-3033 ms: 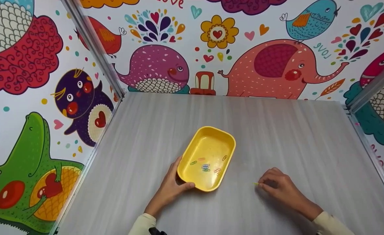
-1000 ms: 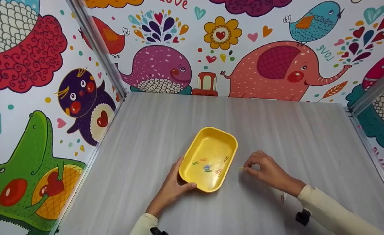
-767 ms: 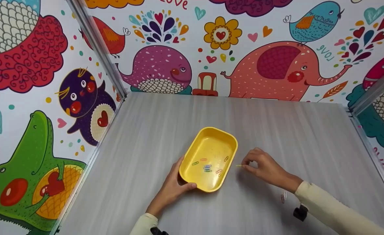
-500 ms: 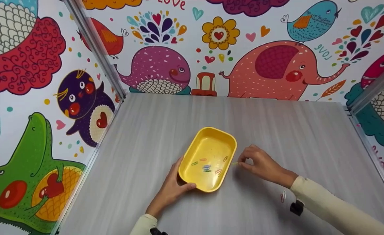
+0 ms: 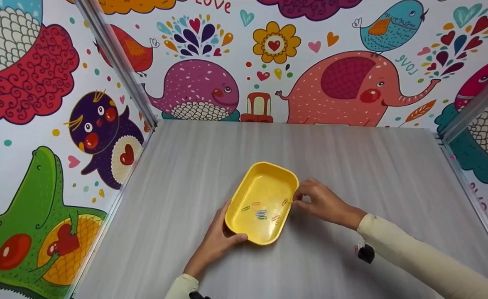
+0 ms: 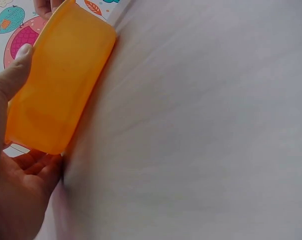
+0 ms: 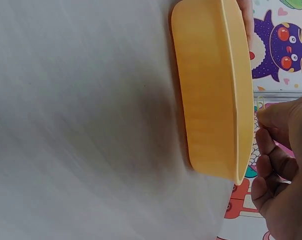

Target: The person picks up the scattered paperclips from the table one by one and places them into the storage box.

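Observation:
A yellow plastic tray (image 5: 268, 187) lies on the table with several coloured paper clips (image 5: 261, 214) inside. My left hand (image 5: 217, 244) grips its near left corner, thumb at the near rim and fingers along the left side; the left wrist view shows the thumb (image 6: 21, 62) up by the rim. At the tray's right rim, my right hand (image 5: 324, 203) pinches a yellow paper clip (image 7: 260, 103) between thumb and forefinger. The clip's tip overlaps the inside of the rim in the head view. In the right wrist view the fingers stand above the rim.
A red and a white paper clip (image 5: 356, 249) lie on the grey table (image 5: 185, 166) under my right forearm, partly covered by the black wrist camera (image 5: 366, 253). Printed cartoon walls (image 5: 202, 87) with metal corner posts (image 5: 121, 62) enclose the table at the back and sides.
My right hand has carried the yellow paper clip left and away from me, from the table to the tray's right rim. The left hand and tray have stayed put.

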`<state>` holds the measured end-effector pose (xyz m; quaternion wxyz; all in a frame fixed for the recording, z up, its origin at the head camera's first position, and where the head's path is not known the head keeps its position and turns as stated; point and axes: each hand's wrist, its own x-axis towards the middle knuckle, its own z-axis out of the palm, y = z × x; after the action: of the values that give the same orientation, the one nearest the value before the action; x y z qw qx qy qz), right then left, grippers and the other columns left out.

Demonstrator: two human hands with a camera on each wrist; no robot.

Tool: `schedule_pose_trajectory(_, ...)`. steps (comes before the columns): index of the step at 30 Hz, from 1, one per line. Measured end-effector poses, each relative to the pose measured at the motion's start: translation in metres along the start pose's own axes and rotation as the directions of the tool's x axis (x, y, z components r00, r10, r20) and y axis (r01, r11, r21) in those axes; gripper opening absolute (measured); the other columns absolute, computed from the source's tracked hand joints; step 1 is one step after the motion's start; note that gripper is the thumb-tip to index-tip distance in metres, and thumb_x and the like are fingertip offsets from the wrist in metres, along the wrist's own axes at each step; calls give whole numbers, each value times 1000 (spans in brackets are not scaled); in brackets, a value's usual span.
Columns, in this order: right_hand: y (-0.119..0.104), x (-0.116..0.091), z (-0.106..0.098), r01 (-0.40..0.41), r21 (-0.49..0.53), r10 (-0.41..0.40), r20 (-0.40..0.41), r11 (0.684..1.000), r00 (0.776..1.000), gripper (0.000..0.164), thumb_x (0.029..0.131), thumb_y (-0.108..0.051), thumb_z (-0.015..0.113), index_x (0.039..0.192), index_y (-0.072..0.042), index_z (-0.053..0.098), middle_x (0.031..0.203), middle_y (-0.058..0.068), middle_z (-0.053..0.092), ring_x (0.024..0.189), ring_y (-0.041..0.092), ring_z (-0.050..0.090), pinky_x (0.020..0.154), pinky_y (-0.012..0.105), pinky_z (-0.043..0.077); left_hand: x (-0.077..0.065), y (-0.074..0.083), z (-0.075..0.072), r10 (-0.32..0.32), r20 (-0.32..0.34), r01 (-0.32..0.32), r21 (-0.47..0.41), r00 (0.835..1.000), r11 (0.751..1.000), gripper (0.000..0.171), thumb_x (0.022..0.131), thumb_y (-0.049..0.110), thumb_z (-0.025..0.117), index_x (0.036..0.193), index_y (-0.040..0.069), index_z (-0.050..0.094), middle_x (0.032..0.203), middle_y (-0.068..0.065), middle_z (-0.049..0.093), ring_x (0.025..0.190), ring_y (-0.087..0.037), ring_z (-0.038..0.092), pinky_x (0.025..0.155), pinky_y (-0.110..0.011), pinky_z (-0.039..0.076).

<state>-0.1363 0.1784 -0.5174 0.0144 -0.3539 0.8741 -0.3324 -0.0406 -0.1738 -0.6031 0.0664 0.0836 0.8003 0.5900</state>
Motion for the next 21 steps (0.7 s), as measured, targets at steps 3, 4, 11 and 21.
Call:
schedule_pose_trajectory(3, 0, 7, 1, 18, -2, -18, 15, 1000, 1000, 12, 96, -8, 88, 103, -16, 83, 99, -11, 76, 95, 24, 61, 84, 37, 53, -1, 0, 0, -7, -8, 7, 7, 1000, 1000, 112, 93, 31, 92, 178, 17, 20, 174, -9, 35, 152, -25, 45, 123, -32, 35)
schedule_pose_trajectory(4, -1, 9, 1, 19, -5, -19, 21, 1000, 1000, 12, 96, -8, 88, 102, -17, 83, 99, -10, 76, 95, 25, 62, 83, 36, 52, -1, 0, 0, -8, -9, 8, 6, 1000, 1000, 112, 93, 31, 92, 178, 16, 20, 174, -9, 35, 152, -25, 45, 123, -32, 36)
schedule_pose_trajectory(11, -5, 25, 2, 3, -49, 0, 75, 999, 997, 11, 96, -5, 86, 101, -15, 83, 98, -6, 76, 96, 22, 61, 87, 39, 54, -2, 2, 0, -11, -11, 11, -7, 1000, 1000, 111, 94, 31, 92, 178, 18, 20, 174, -10, 36, 149, -24, 48, 121, -30, 38)
schedule_pose_trajectory(21, -4, 39, 6, 9, -51, -1, 160, 999, 987, 7, 96, -4, 84, 102, -7, 84, 96, -3, 74, 94, 28, 63, 87, 40, 54, 0, 2, 1, -17, -9, 17, 25, 1000, 1000, 112, 93, 34, 92, 178, 17, 20, 175, -9, 35, 151, -25, 45, 126, -43, 35)
